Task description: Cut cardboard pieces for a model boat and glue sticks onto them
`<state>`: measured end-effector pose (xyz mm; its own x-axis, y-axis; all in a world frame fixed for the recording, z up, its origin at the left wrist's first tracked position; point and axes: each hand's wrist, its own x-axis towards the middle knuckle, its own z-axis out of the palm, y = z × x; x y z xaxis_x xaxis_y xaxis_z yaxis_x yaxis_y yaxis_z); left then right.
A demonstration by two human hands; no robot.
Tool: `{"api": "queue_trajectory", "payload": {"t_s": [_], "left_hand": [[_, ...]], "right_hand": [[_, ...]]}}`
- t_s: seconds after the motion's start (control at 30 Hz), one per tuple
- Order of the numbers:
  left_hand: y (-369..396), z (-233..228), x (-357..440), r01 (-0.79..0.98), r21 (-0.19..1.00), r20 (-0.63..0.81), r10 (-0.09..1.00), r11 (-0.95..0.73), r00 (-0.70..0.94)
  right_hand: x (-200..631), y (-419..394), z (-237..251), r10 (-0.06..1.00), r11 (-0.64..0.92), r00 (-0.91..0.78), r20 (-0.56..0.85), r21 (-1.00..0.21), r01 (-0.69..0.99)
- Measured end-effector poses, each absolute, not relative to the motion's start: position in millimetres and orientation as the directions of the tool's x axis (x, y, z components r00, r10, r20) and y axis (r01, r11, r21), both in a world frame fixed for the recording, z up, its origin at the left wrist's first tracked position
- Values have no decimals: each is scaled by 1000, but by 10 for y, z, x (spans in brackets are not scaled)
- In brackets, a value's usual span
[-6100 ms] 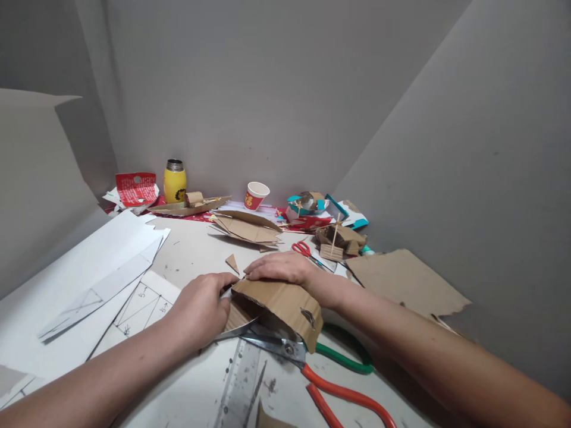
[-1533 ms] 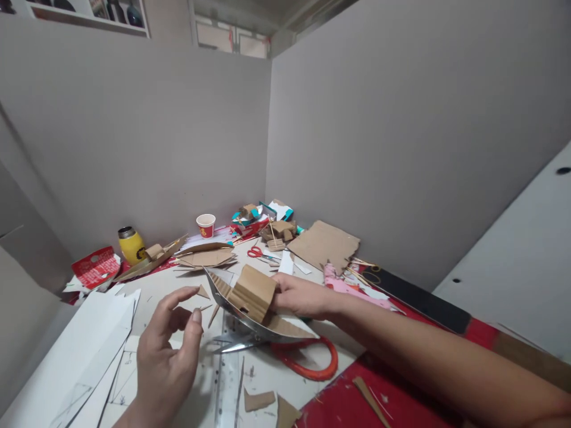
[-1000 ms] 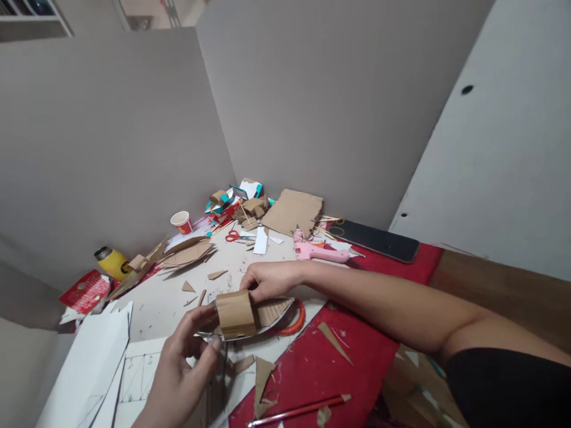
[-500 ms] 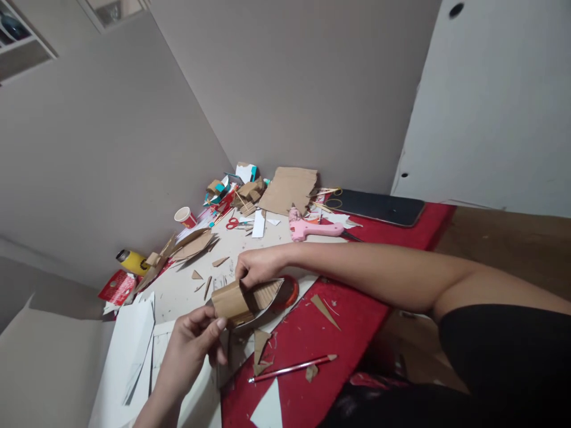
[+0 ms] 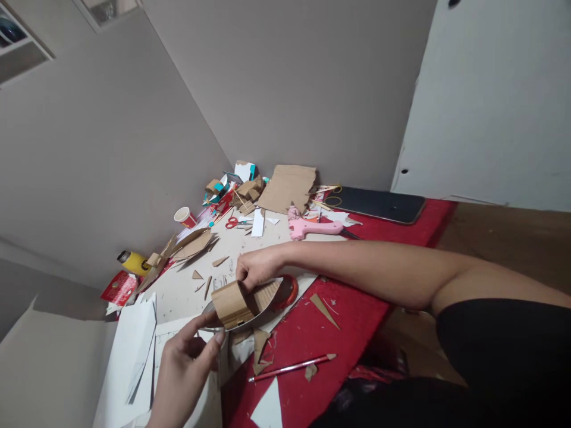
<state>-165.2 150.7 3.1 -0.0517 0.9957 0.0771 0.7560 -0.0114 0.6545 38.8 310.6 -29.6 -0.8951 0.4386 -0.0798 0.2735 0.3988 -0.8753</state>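
Note:
A small cardboard model [image 5: 232, 304], with a curved band across a base [image 5: 266, 297] that narrows to a point, is tilted over the table's near edge. My right hand [image 5: 259, 267] is closed at its far side, knuckles up, and its fingertips are hidden behind the band. At the model's left end, my left hand [image 5: 190, 362] pinches the base's thin edge between thumb and fingers. Partly covered by the pointed end is a red-orange ring-shaped object [image 5: 292, 292], which I cannot make out fully.
Beyond my right forearm lie a pink glue gun [image 5: 314, 227], red-handled scissors [image 5: 232, 222] and a dark phone-like slab [image 5: 379, 205]. A paper cup [image 5: 184, 217] and a yellow bottle [image 5: 132, 261] stand left. A red pencil [image 5: 292, 368] and cardboard scraps [image 5: 325, 311] lie on the red cloth.
My left hand has shifted slightly down and left along the model, from the band to the base's end. The right hand stays in almost the same place.

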Motion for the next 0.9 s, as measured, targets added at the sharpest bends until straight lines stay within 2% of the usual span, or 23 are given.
{"api": "queue_trajectory", "payload": {"t_s": [0.07,0.1,0.17,0.23,0.3,0.43,0.73,0.9], "left_hand": [[1474,-19,-1719,873,406,353,927,-272,125],[1469,-47,-1752,881,274,438,866,-385,242],[1480,-103,-1807,841,77,495,753,-536,434],[1506,-151,-1838,800,-13,486,695,-600,529],[1532,-184,-1846,776,-31,496,664,-630,559],[1554,-215,-1843,751,22,509,654,-659,559],[1532,-261,-1853,752,153,461,719,-641,520],[1532,-253,-1843,761,179,433,744,-624,509]], "right_hand": [[390,3104,-296,444,403,-892,-83,-871,281],[390,3099,-292,443,407,-893,-83,-869,282],[389,3082,-278,437,416,-896,-84,-864,284],[385,3058,-260,429,424,-900,-84,-861,282],[378,3033,-244,419,428,-904,-88,-859,282],[354,2986,-248,393,421,-911,-125,-857,299],[306,2965,-324,368,408,-911,-185,-848,337],[323,2980,-338,362,376,-916,-171,-873,311]]}}
